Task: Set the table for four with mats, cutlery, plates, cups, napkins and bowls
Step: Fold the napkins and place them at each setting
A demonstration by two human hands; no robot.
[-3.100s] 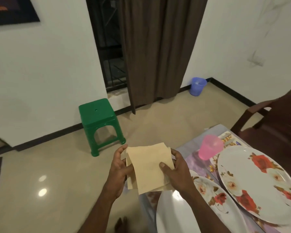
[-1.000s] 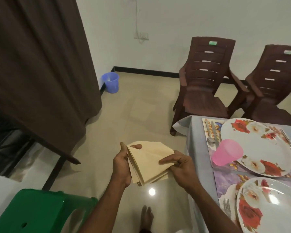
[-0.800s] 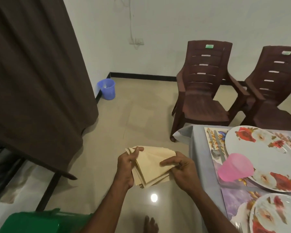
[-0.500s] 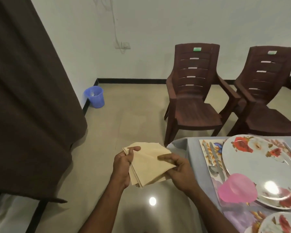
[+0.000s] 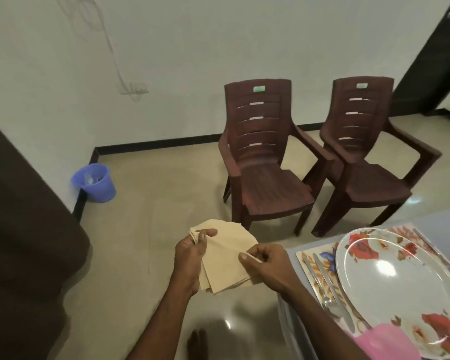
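Far left: dark brown curtain point(image 5: 24, 229) hanging down the edge of view. Beside it, against the white wall, small blue plastic bucket point(image 5: 95, 183) on the beige tiled floor point(image 5: 153, 216).

Centre, held over the floor and short of the table: fanned stack of beige paper napkins point(image 5: 225, 258). Left hand point(image 5: 190, 255) gripping the stack's left edge, thumb laid across the top near the upper corner, other fingers curled underneath. Stack spreading rightward and downward from that grip, lower corners hanging free below both hands. Right hand point(image 5: 266, 263) at the stack's right edge, thumb and forefinger pinching the corner of the top napkin, that corner lifted slightly off the sheets beneath; remaining fingers curled in.

Behind, two dark brown plastic armchairs point(image 5: 265, 172) side by side, facing the table.

Lower right: grey tablecloth-covered table point(image 5: 289, 255), its near corner just beside the right hand. On it, floral rectangular placemat point(image 5: 307, 258), with a steel knife and spoon point(image 5: 327, 284) lying along its left side. Just right of the cutlery, large white oval plate with red flower print point(image 5: 390, 289) resting on the mat. At the bottom edge, pink plastic cup point(image 5: 385, 344), partly cut off, overlapping the plate's near rim. Napkins well clear of the mat, touching nothing but the two hands.
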